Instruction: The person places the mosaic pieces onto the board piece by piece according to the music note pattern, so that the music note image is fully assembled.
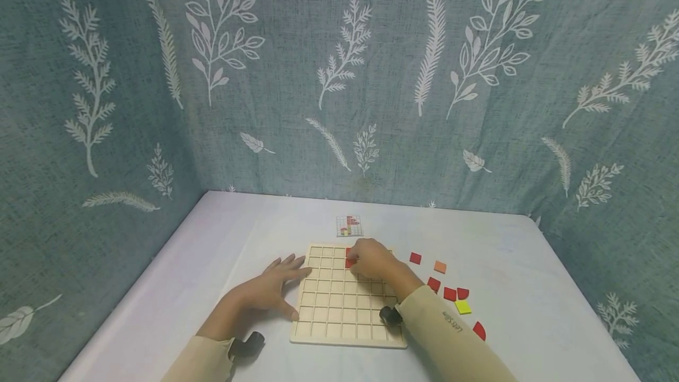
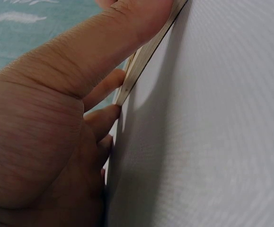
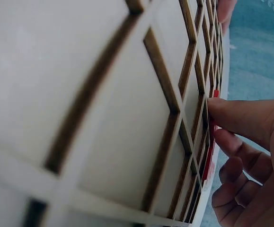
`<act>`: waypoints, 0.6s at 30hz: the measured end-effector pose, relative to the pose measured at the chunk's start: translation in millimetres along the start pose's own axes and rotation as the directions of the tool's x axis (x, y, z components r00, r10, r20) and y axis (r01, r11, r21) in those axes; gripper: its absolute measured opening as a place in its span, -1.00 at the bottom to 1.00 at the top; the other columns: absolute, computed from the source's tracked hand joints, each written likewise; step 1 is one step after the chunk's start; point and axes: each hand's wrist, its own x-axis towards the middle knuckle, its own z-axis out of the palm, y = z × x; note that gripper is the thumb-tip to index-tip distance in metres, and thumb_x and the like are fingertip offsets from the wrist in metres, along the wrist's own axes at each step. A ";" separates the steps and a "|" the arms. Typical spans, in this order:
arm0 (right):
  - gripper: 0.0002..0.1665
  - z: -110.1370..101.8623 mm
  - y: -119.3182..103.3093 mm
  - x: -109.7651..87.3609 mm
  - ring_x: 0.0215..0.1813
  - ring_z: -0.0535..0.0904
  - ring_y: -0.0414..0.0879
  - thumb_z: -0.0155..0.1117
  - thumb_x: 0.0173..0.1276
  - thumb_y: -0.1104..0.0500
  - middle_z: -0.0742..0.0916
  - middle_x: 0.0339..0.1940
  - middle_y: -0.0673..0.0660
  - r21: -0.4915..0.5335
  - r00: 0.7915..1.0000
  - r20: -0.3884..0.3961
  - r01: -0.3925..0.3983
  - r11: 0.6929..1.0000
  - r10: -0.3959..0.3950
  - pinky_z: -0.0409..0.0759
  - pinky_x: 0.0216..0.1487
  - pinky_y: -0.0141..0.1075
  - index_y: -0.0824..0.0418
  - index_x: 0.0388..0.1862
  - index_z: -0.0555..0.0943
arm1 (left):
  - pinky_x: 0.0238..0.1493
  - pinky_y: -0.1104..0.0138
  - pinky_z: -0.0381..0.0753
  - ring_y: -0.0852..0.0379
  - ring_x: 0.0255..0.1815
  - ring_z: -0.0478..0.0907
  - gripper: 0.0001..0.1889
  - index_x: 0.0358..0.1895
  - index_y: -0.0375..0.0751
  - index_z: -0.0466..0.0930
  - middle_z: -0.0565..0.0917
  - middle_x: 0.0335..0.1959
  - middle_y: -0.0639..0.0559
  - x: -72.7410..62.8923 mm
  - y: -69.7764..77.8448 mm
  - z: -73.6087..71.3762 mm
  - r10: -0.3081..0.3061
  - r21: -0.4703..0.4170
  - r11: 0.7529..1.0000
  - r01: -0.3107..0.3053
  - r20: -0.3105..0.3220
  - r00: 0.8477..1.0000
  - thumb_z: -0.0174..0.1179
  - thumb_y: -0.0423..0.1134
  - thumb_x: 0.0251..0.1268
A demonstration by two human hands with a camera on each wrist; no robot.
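A pale wooden grid board (image 1: 335, 299) lies on the white table. My left hand (image 1: 265, 289) rests at its left edge, fingers spread, with the thumb (image 2: 127, 30) and fingertips against the board's side in the left wrist view. Over the upper middle of the grid, my right hand (image 1: 373, 259) pinches a red square tile (image 1: 349, 263) between thumb and index finger, low at the cells. Another red tile (image 1: 348, 252) shows just above it, partly covered by the fingers. In the right wrist view, the thumb (image 3: 241, 113) meets the red edge and the other fingers are curled.
A small printed pattern card (image 1: 349, 226) lies behind the board. Right of the board are scattered loose pieces: red squares (image 1: 415, 258), an orange square (image 1: 440, 266), a yellow square (image 1: 463, 307) and red quarter-rounds (image 1: 480, 331). A leaf-patterned curtain (image 1: 339, 93) hangs behind the table.
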 end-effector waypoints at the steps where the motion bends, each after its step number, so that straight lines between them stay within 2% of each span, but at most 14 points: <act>1: -0.94 0.1 -0.2 0.2 -0.16 0.54 -0.08 0.39 0.20 0.20 0.65 -0.29 -0.01 -0.009 1.000 -0.002 0.008 1.000 -0.008 0.56 -0.08 -0.18 0.15 -0.34 0.73 | 0.47 -0.11 -0.34 -0.18 0.56 -0.23 0.17 0.45 0.00 0.31 0.04 0.55 -0.12 0.0 0.0 0.0 0.000 -0.002 1.000 0.000 0.001 1.000 0.47 0.35 -0.44; 2: -0.96 0.4 -0.2 0.6 -0.23 0.51 -0.10 0.39 0.20 0.21 0.62 -0.36 -0.02 -0.019 1.000 0.000 0.021 1.000 -0.021 0.54 -0.16 -0.19 0.14 -0.43 0.69 | 0.47 -0.11 -0.34 -0.17 0.56 -0.23 0.17 0.45 0.00 0.31 0.04 0.55 -0.12 -0.2 0.1 -0.2 -0.001 -0.001 1.000 0.001 0.002 1.000 0.48 0.35 -0.44; 5: -0.71 1.0 0.0 1.2 -0.39 0.37 -0.15 0.38 0.21 0.22 0.49 -0.52 -0.05 -0.045 0.998 -0.001 0.056 0.997 -0.056 0.40 -0.35 -0.24 0.08 -0.63 0.49 | 0.47 -0.10 -0.34 -0.17 0.56 -0.23 0.17 0.46 -0.01 0.30 0.04 0.55 -0.12 0.2 0.1 -0.4 0.001 0.006 1.000 -0.001 0.002 1.000 0.47 0.36 -0.44; 8: -0.57 1.2 0.1 1.0 -0.46 0.29 -0.17 0.38 0.22 0.22 0.41 -0.60 -0.06 -0.056 0.997 -0.005 0.080 0.995 -0.081 0.30 -0.42 -0.28 0.04 -0.68 0.34 | 0.48 -0.09 -0.34 -0.16 0.56 -0.23 0.18 0.46 -0.02 0.30 0.04 0.55 -0.11 0.8 0.1 -0.3 0.002 0.010 1.000 -0.002 -0.001 1.000 0.46 0.38 -0.45; 11: -0.58 0.6 -0.2 0.2 -0.45 0.32 -0.17 0.38 0.23 0.22 0.44 -0.59 -0.07 -0.056 0.996 -0.006 0.085 0.995 -0.086 0.34 -0.41 -0.28 0.05 -0.67 0.35 | 0.48 -0.09 -0.33 -0.16 0.56 -0.23 0.19 0.45 -0.02 0.31 0.05 0.55 -0.11 1.2 0.2 0.0 -0.001 0.007 1.000 0.001 -0.004 1.000 0.46 0.39 -0.47; 13: -0.70 -0.5 -0.3 -1.5 -0.39 0.39 -0.15 0.38 0.22 0.24 0.51 -0.53 -0.07 -0.029 0.998 -0.008 0.066 0.997 -0.066 0.42 -0.35 -0.25 0.07 -0.62 0.47 | 0.48 -0.09 -0.33 -0.16 0.56 -0.22 0.20 0.45 -0.02 0.31 0.05 0.55 -0.11 1.3 0.2 0.2 -0.003 0.009 1.000 0.003 -0.005 1.000 0.46 0.39 -0.47; 16: -0.93 -2.3 2.0 -5.2 -0.22 0.53 -0.11 0.33 0.23 0.27 0.65 -0.36 -0.05 0.026 1.000 -0.016 0.018 1.000 -0.017 0.56 -0.15 -0.21 0.11 -0.37 0.70 | 0.48 -0.09 -0.34 -0.16 0.56 -0.23 0.19 0.46 -0.01 0.31 0.05 0.55 -0.11 1.0 0.4 0.2 -0.008 0.009 1.000 0.008 -0.003 1.000 0.47 0.38 -0.46; 18: -0.77 -4.4 5.2 -9.4 -0.07 0.58 -0.08 0.28 0.26 0.27 0.69 -0.20 -0.04 0.062 0.999 -0.026 -0.020 0.998 0.022 0.58 -0.01 -0.17 0.09 -0.14 0.74 | 0.48 -0.09 -0.34 -0.17 0.56 -0.23 0.18 0.46 -0.01 0.31 0.04 0.55 -0.11 0.4 0.6 0.0 -0.009 0.006 1.000 0.009 -0.001 1.000 0.47 0.37 -0.45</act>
